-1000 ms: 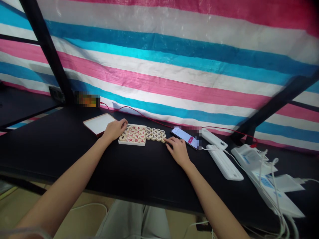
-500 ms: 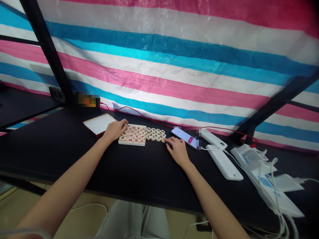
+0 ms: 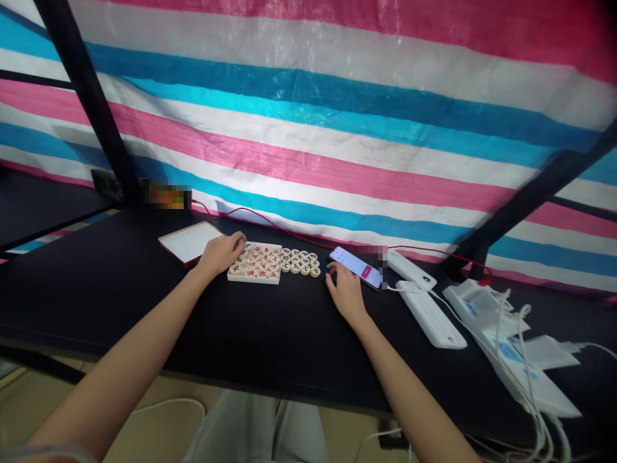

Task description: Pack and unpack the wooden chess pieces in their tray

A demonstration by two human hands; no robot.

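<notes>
A shallow white box (image 3: pixel 254 280) holds round pieces marked in red and black. My left hand (image 3: pixel 223 251) rests at its left edge, fingertips on the back left corner; whether they grip a piece is too small to tell. Beside the box on the right, several black-marked pieces (image 3: pixel 299 260) lie in rows on the black table (image 3: pixel 270 334). My right hand (image 3: pixel 346 289) is just right of these rows, apart from them, its fingers loosely curved and spread at the near edge of a lit phone (image 3: pixel 357 267).
A white-lined box lid (image 3: pixel 189 242) lies left of the box. White devices (image 3: pixel 431 315) and a power strip (image 3: pixel 511 354) with cables stand at the right. A red cable (image 3: pixel 270 222) runs along the back by the striped sheet (image 3: pixel 289 161).
My right hand has drawn back to the right, away from the end piece of the rows, which it was touching. My left hand has stayed at the box.
</notes>
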